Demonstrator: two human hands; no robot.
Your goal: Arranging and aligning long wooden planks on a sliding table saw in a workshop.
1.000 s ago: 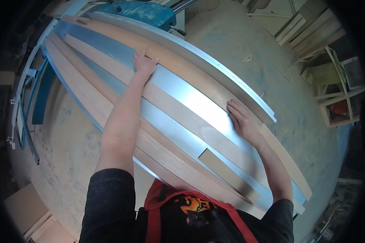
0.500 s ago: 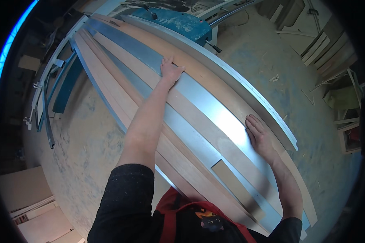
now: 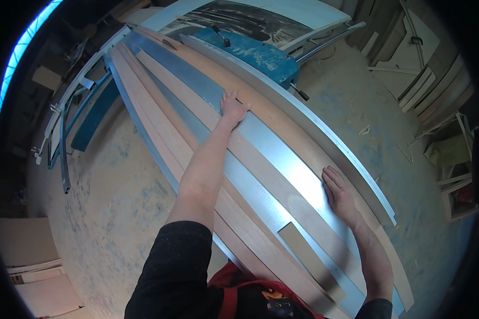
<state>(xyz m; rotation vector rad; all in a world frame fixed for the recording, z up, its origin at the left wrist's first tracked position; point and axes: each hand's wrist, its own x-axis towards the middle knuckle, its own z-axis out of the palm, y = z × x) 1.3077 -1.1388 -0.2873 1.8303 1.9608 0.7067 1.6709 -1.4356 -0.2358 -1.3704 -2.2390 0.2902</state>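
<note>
A long light-brown wooden board (image 3: 274, 117) lies on the saw's metal table (image 3: 290, 165), along a tall fence (image 3: 324, 130). My left hand (image 3: 234, 109) rests at the board's near edge, its fingers spread with the tips on the board. Farther right and closer to me, my right hand (image 3: 339, 195) lies with stretched fingers on the same board, its thumb down by the near edge. Neither hand is wrapped round anything. Between my arms runs a pale wooden strip (image 3: 271, 178) on the metal.
Several more wooden strips (image 3: 170, 135) lie under and left of my left arm. A short brown piece (image 3: 308, 258) is near my body. Beyond the fence stands a teal machine housing (image 3: 250, 53) with black handles. Offcuts and panels (image 3: 436, 90) lean at the right.
My view has shifted slightly, so more shows behind the teal housing. Both hands stay on the board in much the same places.
</note>
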